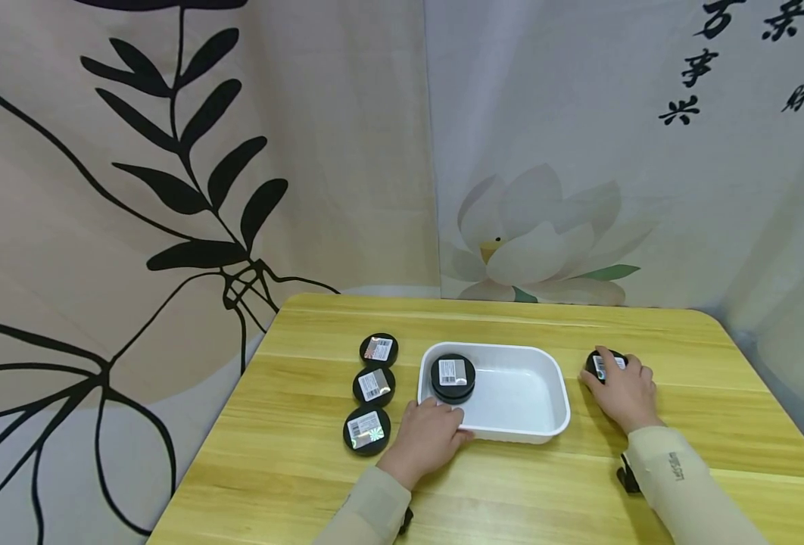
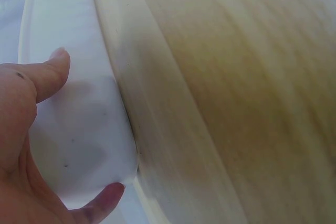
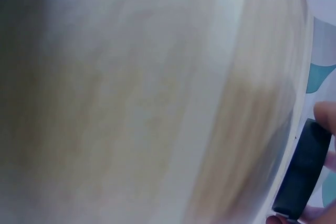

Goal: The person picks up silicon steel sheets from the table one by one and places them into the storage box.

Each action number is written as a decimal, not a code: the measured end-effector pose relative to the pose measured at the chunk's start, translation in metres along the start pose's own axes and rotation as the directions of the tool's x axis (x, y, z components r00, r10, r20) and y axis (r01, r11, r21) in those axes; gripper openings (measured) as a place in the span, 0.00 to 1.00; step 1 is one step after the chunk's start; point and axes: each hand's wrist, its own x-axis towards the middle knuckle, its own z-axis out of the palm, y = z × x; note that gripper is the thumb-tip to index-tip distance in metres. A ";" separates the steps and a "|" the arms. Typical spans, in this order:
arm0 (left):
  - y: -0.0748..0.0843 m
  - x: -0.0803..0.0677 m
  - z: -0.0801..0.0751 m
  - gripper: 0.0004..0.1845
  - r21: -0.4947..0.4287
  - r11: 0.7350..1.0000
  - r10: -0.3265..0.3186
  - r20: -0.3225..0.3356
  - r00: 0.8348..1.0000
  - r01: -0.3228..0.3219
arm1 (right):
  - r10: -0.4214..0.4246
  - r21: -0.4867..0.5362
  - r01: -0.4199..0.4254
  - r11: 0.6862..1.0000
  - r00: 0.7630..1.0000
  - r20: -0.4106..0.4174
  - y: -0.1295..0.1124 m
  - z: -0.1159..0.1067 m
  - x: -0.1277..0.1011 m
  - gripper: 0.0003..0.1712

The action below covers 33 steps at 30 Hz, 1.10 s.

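- Head view: my left hand (image 1: 424,443) grips the white tray's (image 1: 545,431) corner at 7 o'clock, thumb on the rim.
- My right hand (image 1: 623,393) curls round a black tin (image 1: 603,364) at the tray's 3 o'clock.

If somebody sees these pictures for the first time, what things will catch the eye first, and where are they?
The white tray in the middle of the yellow wooden table stands out, with one black round tin in its left end. The left hand holds the tray's near left corner, and the right hand grips another black tin to the tray's right. Three more labelled tins lie in a row to the tray's left.
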 end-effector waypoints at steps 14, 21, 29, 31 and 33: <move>0.001 -0.001 0.002 0.18 0.005 1.000 0.015 -0.015 1.000 -0.015 | -0.047 0.033 0.049 0.998 0.997 -0.059 -0.005 0.004 -0.005 0.41; 0.002 0.000 0.003 0.18 0.011 1.000 0.016 -0.022 1.000 -0.016 | -0.099 0.003 0.100 0.995 0.989 -0.109 -0.014 -0.002 -0.010 0.41; 0.001 0.001 0.002 0.18 -0.002 1.000 0.006 -0.007 1.000 -0.006 | -0.124 0.016 0.127 0.992 0.983 -0.136 -0.031 -0.011 -0.011 0.42; 0.000 0.001 0.002 0.18 -0.003 1.000 0.003 -0.007 1.000 -0.003 | -0.128 0.031 0.134 0.991 0.983 -0.135 -0.037 -0.015 -0.011 0.42; 0.000 0.001 0.002 0.18 -0.003 1.000 0.000 -0.007 1.000 0.000 | -0.133 0.043 0.140 0.989 0.982 -0.131 -0.043 -0.018 -0.012 0.42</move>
